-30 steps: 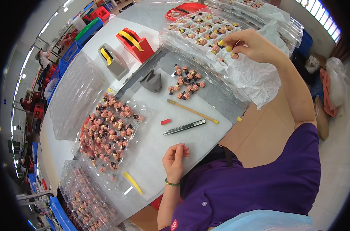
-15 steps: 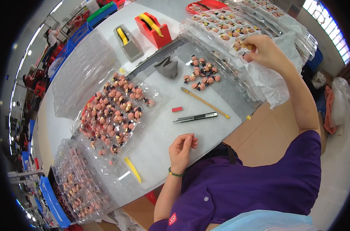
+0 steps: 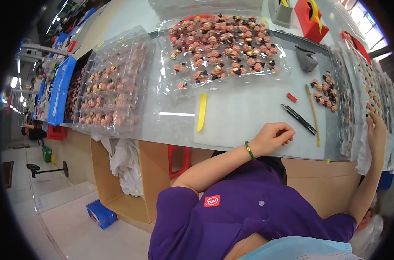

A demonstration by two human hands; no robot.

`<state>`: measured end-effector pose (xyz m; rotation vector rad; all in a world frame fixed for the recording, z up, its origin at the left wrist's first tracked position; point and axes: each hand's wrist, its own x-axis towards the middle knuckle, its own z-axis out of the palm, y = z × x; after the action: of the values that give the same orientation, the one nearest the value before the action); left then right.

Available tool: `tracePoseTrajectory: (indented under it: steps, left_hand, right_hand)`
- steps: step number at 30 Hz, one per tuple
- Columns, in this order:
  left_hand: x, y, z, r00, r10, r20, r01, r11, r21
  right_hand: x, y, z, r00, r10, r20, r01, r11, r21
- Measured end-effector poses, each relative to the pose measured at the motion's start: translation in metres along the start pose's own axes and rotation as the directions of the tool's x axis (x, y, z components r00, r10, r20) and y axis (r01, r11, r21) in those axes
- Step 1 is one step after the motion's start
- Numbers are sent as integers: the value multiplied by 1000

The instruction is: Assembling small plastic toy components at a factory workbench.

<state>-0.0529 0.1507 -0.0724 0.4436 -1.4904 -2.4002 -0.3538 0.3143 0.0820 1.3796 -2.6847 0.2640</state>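
My left hand (image 3: 273, 139) rests by the table's front edge, its fingers curled into a loose fist with nothing showing in them. A green beaded bracelet (image 3: 249, 150) is round that wrist. At the far right, my right hand (image 3: 377, 130) reaches to a stacked clear tray of small pink ridged pieces (image 3: 367, 86). Its thumb and fingers are drawn together at the tray; anything between them is too small to make out. Nearest my left hand lie a black pen (image 3: 299, 119), a thin wooden-handled tool (image 3: 312, 115) and a small red block (image 3: 291, 97).
Loose pink and dark pieces (image 3: 326, 93) lie near the right trays. A clear tray of pieces (image 3: 223, 47) sits at the back, with stacked trays (image 3: 112, 86) on the left. Also here are a yellow strip (image 3: 201, 112), a grey cloth (image 3: 306, 58) and a red tape dispenser (image 3: 309, 19).
The view has swung left, so the table's things appear farther right. My right hand remains at the right-hand trays; my left hand stays curled near the front edge.
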Motion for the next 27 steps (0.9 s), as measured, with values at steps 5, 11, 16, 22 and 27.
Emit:
tracePoseTrajectory:
  steps: [5, 11, 16, 22, 27]
  left_hand:
    - [-9, 12, -1, 994, 112, 20, -113, 957, 266]
    - [-9, 80, -46, 742, 671, 7, -383, 415, 825]
    - [-1, 119, -116, 636, 758, -144, 135, 74, 988]
    - [9, 119, -135, 682, 683, -263, 385, -29, 922]
    - [12, 115, -111, 586, 811, 5, 23, -23, 999]
  right_hand:
    - [-33, -108, -11, 885, -217, -412, 321, 926, 201]
    - [-32, -199, 61, 777, -430, -459, 617, 664, 422]
    - [-27, -254, 106, 794, -399, -459, 605, 440, 663]
    - [-30, -268, 137, 860, -342, -379, 487, 328, 810]
    - [-25, -255, 165, 950, -132, -283, 310, 291, 905]
